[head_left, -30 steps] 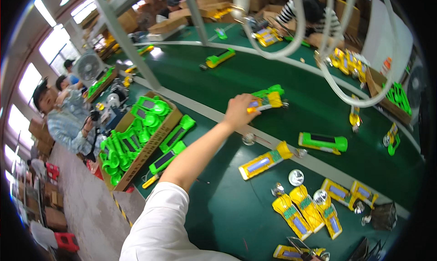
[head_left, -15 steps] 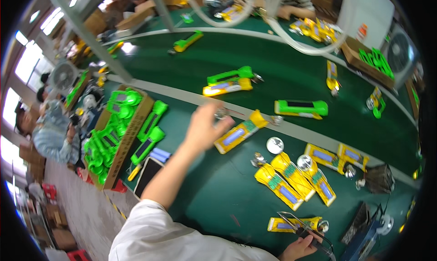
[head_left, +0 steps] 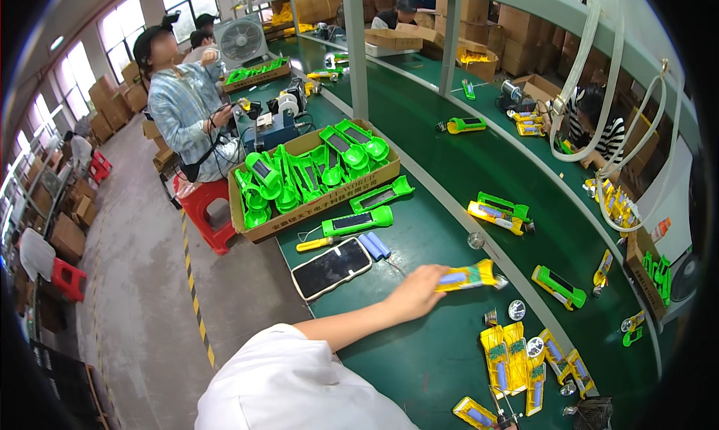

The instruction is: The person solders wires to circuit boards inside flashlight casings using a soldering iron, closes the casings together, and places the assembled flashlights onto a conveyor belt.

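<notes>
My left hand (head_left: 416,295) is closed on the near end of a yellow flashlight half-shell (head_left: 468,278), which holds a blue battery, a green circuit board and a reflector at its far end. Only a sliver of my right hand (head_left: 513,428) shows at the lower edge, by a soldering iron (head_left: 507,417) whose tip is over another yellow half-shell (head_left: 475,413). Several more yellow half-shells (head_left: 497,359) with batteries and boards lie to the right of my left hand. Near them is a loose round reflector (head_left: 517,310).
Left of my hand lie a phone (head_left: 332,268), blue batteries (head_left: 374,244), a yellow-handled tool (head_left: 315,244) and green shells (head_left: 358,222). Beyond stands a carton (head_left: 314,209) of green shells. A green conveyor (head_left: 502,179) carries flashlight parts. Co-workers sit at the left (head_left: 180,115) and far right (head_left: 599,134).
The view has swung left and up. My left hand, earlier blurred above the yellow half-shell, has now taken hold of it. The right hand has slipped almost out of the picture.
</notes>
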The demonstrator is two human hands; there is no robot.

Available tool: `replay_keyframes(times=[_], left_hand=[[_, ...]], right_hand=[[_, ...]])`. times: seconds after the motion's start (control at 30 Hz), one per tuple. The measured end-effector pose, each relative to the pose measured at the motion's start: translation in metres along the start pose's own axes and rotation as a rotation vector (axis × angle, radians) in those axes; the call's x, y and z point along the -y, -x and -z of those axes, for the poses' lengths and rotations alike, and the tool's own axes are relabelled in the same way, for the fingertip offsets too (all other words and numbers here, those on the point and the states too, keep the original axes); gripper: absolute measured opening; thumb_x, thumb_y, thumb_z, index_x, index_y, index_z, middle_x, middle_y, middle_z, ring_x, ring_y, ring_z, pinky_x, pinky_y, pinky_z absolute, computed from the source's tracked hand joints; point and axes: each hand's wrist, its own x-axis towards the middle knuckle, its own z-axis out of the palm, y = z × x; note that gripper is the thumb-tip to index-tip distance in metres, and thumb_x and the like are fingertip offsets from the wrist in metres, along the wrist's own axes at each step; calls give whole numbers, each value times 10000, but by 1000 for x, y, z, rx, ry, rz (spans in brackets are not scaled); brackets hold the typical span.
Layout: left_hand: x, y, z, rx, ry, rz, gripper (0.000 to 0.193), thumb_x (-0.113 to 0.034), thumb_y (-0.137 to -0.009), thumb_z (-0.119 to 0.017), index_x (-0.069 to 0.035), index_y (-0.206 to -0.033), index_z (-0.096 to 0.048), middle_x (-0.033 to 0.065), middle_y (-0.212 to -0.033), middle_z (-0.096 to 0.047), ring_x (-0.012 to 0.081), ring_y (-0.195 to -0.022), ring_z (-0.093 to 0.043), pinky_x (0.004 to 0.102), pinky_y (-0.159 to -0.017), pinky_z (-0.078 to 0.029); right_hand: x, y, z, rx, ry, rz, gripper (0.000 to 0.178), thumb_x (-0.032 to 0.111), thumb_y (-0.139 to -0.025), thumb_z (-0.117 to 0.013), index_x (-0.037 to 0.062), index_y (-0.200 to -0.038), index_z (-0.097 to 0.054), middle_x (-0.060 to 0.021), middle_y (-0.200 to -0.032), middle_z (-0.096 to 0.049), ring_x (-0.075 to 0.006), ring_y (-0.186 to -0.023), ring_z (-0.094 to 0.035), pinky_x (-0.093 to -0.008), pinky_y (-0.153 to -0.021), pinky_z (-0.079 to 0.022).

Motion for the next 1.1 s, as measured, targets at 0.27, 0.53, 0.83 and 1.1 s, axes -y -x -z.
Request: replay_keyframes(times=[0.27, 0.53, 0.83, 1.1], left_hand=[[39, 19, 165, -435, -288, 235, 454, -117, -708, -621, -17, -1101, -418, 173, -1055, -492, 305, -994, -473, 357, -856, -375], [45, 35, 163, -429, -157, 236, 413, -102, -702, -611, -18, -1071, -446, 160, -1031, -501, 304, -986, -470, 357, -861, -363], [47, 42, 55, -47, 56, 226, 470, -108, -720, -597, -33, -1136, -391, 159, -1098, -474, 318, -1042, -434, 382, -899, -333], [39, 62, 62, 38, -86, 26, 456, -144, -680, -624, -61, -1092, -446, 120, -1063, -491, 280, -1019, -452, 385, -859, -342]], right_hand=[[-5, 1, 2, 11, -30, 34, 282, 201, -797, -573, -64, -740, -494, -102, -647, -484, -160, -564, -435, -279, -493, -384], [5, 5, -1, 37, 62, 128, 295, 210, -798, -571, -74, -769, -500, -155, -666, -507, -218, -586, -477, -308, -522, -419], [-12, -5, -1, 131, 22, -26, 175, 176, -850, -466, 3, -826, -464, -46, -731, -479, -103, -604, -437, -211, -538, -354], [16, -22, -11, 93, 44, 216, 314, 230, -765, -620, -50, -767, -478, -122, -680, -501, -173, -581, -464, -268, -493, -404]])
